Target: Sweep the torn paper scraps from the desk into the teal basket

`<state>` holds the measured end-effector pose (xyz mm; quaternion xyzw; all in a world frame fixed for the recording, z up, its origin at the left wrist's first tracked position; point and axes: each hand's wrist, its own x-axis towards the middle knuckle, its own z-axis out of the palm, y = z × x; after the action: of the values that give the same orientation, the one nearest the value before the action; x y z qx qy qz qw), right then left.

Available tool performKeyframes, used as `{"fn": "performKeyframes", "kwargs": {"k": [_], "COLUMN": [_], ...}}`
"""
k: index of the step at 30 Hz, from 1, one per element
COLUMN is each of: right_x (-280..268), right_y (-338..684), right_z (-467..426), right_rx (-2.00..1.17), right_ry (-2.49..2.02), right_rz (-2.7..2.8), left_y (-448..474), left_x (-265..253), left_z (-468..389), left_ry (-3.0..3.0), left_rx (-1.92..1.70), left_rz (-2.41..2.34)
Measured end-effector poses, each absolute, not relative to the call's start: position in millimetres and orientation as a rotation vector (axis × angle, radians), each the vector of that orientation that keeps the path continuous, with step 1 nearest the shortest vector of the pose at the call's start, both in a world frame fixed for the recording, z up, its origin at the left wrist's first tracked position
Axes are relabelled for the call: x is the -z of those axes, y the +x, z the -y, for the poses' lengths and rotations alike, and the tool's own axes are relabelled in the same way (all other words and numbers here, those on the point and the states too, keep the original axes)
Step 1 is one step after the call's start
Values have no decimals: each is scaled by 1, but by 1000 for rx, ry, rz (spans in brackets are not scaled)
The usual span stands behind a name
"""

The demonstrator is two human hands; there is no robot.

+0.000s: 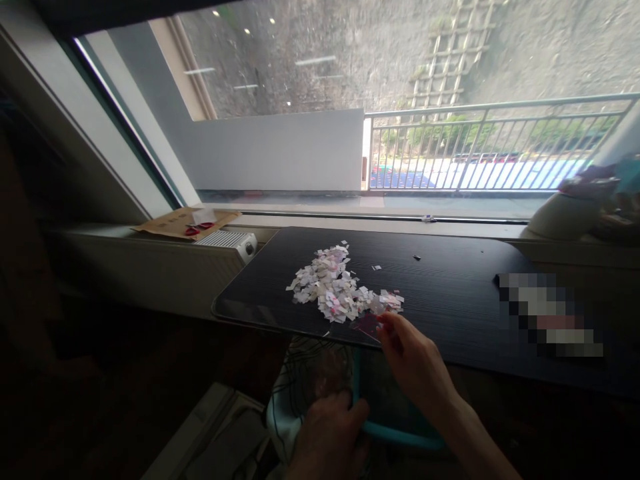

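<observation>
A heap of small cut paper scraps, mostly white with some pink, lies on the black tabletop. My right hand is at the heap's near right side, fingers bent together at the table's front edge. A thin dark-red sheet, which looks see-through, sticks out from its fingertips, just below the scraps. Under the table edge, my left hand is closed at the rim of a teal-rimmed container. Shadow hides the container's inside and part of the left fingers.
On the sill at left lie a brown paper envelope and red-handled scissors, above a white radiator. A blurred-out object is on the table's right. A pale vase-like object stands by the window.
</observation>
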<state>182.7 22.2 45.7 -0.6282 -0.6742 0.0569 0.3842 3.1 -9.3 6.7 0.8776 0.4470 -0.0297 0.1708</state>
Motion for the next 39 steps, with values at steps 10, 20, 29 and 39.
{"fn": "performKeyframes", "kwargs": {"k": [10, 20, 29, 39], "right_x": [-42, -44, -40, -43], "right_y": [171, 162, 221, 219], "right_z": [-22, -14, -4, -4], "right_rx": [-133, -238, -66, -138], "right_ry": [-1486, -1422, -1707, -1688], "right_rz": [1772, 1796, 1544, 1574], "left_y": [7, 4, 5, 5], "left_x": [-10, -3, -3, 0], "left_z": [10, 11, 9, 9], "left_ry": [2460, 2469, 2497, 2513], "left_rx": [92, 44, 79, 66], "left_rz": [-1260, -1267, -1316, -1334]}}
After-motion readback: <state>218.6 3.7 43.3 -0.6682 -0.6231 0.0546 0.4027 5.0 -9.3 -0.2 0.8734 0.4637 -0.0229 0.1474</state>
